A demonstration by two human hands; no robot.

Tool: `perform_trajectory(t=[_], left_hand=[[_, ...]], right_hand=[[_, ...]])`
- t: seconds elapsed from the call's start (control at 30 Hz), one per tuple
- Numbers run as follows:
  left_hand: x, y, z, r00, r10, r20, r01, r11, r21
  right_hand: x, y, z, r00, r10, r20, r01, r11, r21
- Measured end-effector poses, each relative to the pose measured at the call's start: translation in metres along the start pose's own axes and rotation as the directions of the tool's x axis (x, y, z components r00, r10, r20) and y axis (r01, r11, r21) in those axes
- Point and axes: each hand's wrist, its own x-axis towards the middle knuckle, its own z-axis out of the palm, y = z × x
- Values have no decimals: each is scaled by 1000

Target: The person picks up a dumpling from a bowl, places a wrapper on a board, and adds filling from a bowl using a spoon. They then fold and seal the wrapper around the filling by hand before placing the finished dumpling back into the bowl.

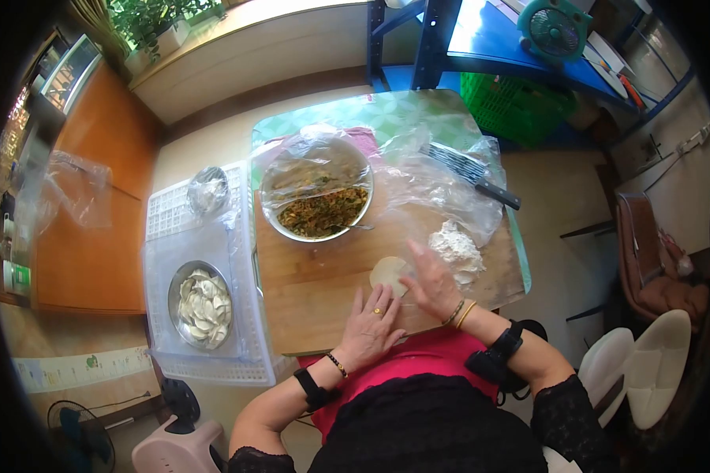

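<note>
A thin round dough wrapper (386, 272) lies on the wooden board (308, 276) near its front edge. My left hand (371, 325) rests on the board with fingers stretched out, their tips at the wrapper's lower edge. From the other side, my right hand (434, 285) is over the wrapper's right edge, its thumb and fingers apart. Nothing shows in either hand. Just beyond the right hand is a heap of white flour (457, 251). Behind the wrapper stands a metal bowl of chopped filling (323, 214), partly covered by clear plastic film.
On the left, a metal plate (173, 296) of folded dumplings sits on a white plastic crate (244, 315). A small plastic-wrapped bowl (207, 191) is behind it. A knife (497, 194) lies at the back right beside crumpled plastic film (426, 185). White slippers (659, 366) are at right.
</note>
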Motion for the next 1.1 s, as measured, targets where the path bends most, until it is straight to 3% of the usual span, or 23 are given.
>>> perform_trajectory(t=[0.03,0.13,0.17,0.23,0.3,0.4,0.47,0.6,0.67,0.83,0.9,0.93,0.97,1.03,1.1], left_hand=[[-4,1,1,1000,4,-8,-4,1000,-10],[-8,3,8,1000,-20,0,20,999,-35],[-8,4,9,999,-21,-25,20,999,-35],[-11,4,9,999,-17,-29,16,999,-35],[-9,-1,8,999,2,-54,-3,1000,-24],[-7,0,6,997,-7,-77,7,1000,-1],[-7,4,-1,987,-139,-82,131,987,-89],[-9,8,4,974,-92,-209,81,995,-61],[-8,8,4,992,-46,-120,42,998,-36],[-20,5,11,993,-41,-110,36,998,-44],[-18,2,7,990,-18,-137,14,1000,-26],[-17,2,4,992,-25,-120,22,999,-24],[-17,2,3,994,-37,-102,35,999,-25],[-20,2,5,983,-82,-166,74,996,-56],[-23,2,4,968,-124,-218,106,990,-90]], right_hand=[[-4,-7,8,1000,-5,6,5,1000,4],[-7,-17,31,993,-54,109,86,946,-313],[-2,-11,33,992,-58,115,91,946,-311],[11,4,33,989,103,107,-66,950,-305],[21,19,30,992,114,46,-96,950,-298],[27,35,25,980,179,-81,-190,971,-149],[29,37,20,953,302,-22,-303,953,-30],[18,2,13,971,213,110,-201,973,-110],[6,-19,23,993,-47,108,65,984,-168],[13,-11,41,997,-27,76,46,964,-260],[37,2,31,960,239,146,-193,942,-275],[40,8,31,975,218,36,-202,948,-248],[40,18,33,978,204,38,-188,949,-252],[40,27,35,981,191,-37,-193,978,-80],[31,16,35,992,128,12,-128,992,-9]])
